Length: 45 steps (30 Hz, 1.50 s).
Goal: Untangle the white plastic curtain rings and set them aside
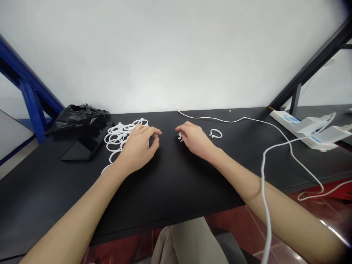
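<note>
A loose heap of white plastic curtain rings (114, 141), open hoops with small knobbed ends, lies on the black table. My left hand (140, 145) hovers at the heap's right side, its fingers loosely curled with a small gap at the thumb. A bit of white shows beneath that palm; whether it touches the hand is hidden. To the right, my right hand (195, 139) is closed round a ring, whose knobbed end (180, 136) peeks out under the fingertips. Just beyond this hand, a single curtain ring (216, 133) rests by itself on the table.
Left of the heap lie a dark phone or tablet (82, 146) and a crumpled black plastic bag (74, 115). A white cable (244, 118) runs across the right side, passing over my right forearm. A white power strip (291, 124) with plugged-in adapters sits at far right.
</note>
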Tool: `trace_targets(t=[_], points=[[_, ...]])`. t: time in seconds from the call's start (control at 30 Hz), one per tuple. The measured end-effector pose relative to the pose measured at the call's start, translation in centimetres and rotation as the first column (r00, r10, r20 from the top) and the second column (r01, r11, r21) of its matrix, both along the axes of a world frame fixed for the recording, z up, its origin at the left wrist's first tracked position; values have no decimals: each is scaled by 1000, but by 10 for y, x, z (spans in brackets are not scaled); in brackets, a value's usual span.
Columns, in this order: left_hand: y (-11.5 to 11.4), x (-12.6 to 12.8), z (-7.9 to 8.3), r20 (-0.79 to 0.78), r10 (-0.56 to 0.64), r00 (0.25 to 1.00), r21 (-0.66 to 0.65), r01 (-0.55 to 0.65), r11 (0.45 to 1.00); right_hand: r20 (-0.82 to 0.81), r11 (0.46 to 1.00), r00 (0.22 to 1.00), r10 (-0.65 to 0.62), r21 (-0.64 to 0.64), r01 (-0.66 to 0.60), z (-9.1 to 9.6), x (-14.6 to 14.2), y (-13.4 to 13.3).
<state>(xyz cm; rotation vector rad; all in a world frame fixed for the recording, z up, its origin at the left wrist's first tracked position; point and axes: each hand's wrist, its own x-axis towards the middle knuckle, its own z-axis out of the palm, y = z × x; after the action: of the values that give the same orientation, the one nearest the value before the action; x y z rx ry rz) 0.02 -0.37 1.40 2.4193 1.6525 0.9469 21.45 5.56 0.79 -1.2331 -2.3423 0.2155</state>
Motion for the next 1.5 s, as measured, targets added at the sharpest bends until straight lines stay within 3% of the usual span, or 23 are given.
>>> trace_targets(t=[0.23, 0.4, 0.5, 0.57, 0.67, 0.77, 1.13, 1.33, 1.5], points=[[0, 0, 0, -7, -20, 1000, -7, 20, 1000, 180, 997, 982, -62, 51, 53, 7, 8, 3], [-1, 1, 1, -8, -18, 1000, -6, 18, 1000, 143, 987, 983, -116, 125, 98, 14, 3, -4], [-2, 1, 1, 3, -11, 1000, 0, 11, 1000, 38, 985, 994, -107, 141, 101, 19, -2, -9], [-3, 2, 1, 9, -12, 1000, -16, 12, 1000, -107, 993, 994, -36, 110, 48, 20, -6, -14], [-6, 3, 2, 17, -42, 999, -64, 43, 997, -345, 994, 933, 104, 20, -103, 19, -14, -21], [-8, 5, 4, 11, -90, 996, -107, 90, 990, -459, 977, 871, 173, -29, -210, 14, -20, -26], [-9, 7, 11, 188, -89, 978, -257, 136, 957, -598, 954, 796, 96, -173, -245, 13, -25, -33], [-6, 6, 13, 346, 16, 938, -307, 97, 947, -408, 964, 910, 77, -204, -173, 7, -25, -30], [-5, 3, 13, 408, 44, 912, -330, 103, 938, -429, 948, 900, 73, -250, -196, 5, -25, -25]])
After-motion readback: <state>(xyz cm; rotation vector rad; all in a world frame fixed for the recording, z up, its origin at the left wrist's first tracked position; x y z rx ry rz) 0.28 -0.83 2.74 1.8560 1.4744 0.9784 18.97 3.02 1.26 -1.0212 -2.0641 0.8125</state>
